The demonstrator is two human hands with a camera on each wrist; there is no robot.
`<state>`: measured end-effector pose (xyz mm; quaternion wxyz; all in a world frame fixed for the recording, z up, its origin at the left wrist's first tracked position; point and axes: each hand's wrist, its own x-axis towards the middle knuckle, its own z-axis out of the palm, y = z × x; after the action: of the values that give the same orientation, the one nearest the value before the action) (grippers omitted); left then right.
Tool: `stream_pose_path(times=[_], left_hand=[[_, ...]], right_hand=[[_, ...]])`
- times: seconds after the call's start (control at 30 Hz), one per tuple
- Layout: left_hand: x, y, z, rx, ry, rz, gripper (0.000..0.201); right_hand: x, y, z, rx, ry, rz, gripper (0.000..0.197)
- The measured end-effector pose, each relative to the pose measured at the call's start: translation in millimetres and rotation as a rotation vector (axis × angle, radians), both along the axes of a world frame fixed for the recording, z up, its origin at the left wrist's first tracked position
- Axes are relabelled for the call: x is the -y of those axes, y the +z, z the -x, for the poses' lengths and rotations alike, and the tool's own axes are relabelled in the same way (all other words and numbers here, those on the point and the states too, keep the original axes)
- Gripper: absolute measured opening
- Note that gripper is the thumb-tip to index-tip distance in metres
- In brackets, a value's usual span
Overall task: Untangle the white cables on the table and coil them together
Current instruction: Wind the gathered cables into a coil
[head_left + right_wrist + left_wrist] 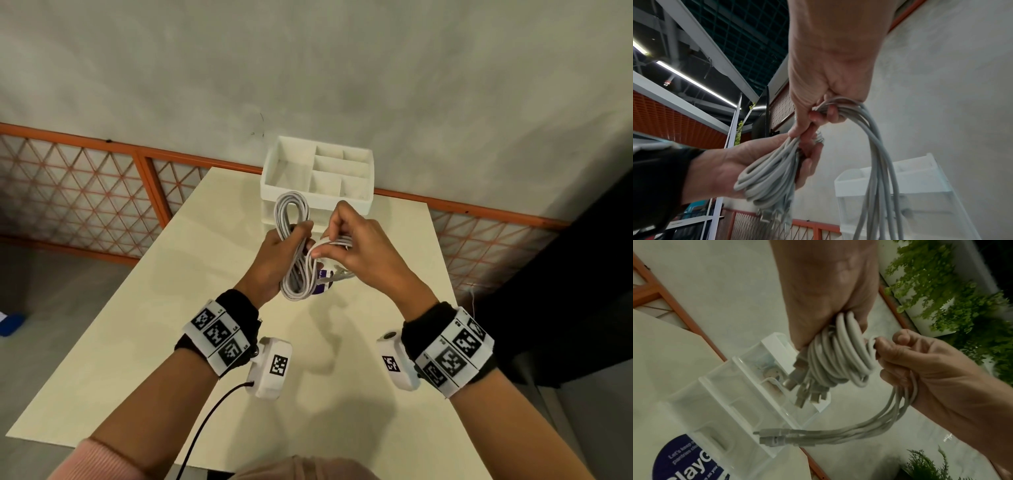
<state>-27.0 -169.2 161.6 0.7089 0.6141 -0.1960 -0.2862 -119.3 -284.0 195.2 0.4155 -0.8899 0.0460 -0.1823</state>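
A bundle of white cables (292, 240) (835, 353) (768, 177) is coiled into long loops and held above the table. My left hand (277, 255) (719, 170) grips the coil round its middle. My right hand (346, 240) (920, 369) (824, 100) pinches the loose tail strands (869, 428) (877, 162) beside the coil, at its right side. The tails end in several plugs (772, 437). More connectors (807, 392) hang from the bottom of the coil.
A white divided organiser (318, 171) (890, 178) stands on a clear box at the table's (137, 325) far edge, just beyond my hands. A round purple sticker (686, 457) lies on the table under the cables. An orange lattice fence (85, 192) runs behind.
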Motion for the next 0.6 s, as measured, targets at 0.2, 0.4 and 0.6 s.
stream_pose_path(times=[0.2, 0.4, 0.6], left_hand=[[-3, -3, 3, -0.013, -0.053, -0.002, 0.034], [-10, -7, 1, 0.016, -0.168, -0.089, 0.051], [-20, -8, -8, 0.023, -0.215, -0.124, 0.046]], right_hand=[[-8, 2, -7, -0.005, 0.029, 0.131, 0.043], [-3, 5, -6, -0.011, 0.059, 0.233, 0.044], [27, 3, 0, -0.349, 0.043, 0.18, 0.036]])
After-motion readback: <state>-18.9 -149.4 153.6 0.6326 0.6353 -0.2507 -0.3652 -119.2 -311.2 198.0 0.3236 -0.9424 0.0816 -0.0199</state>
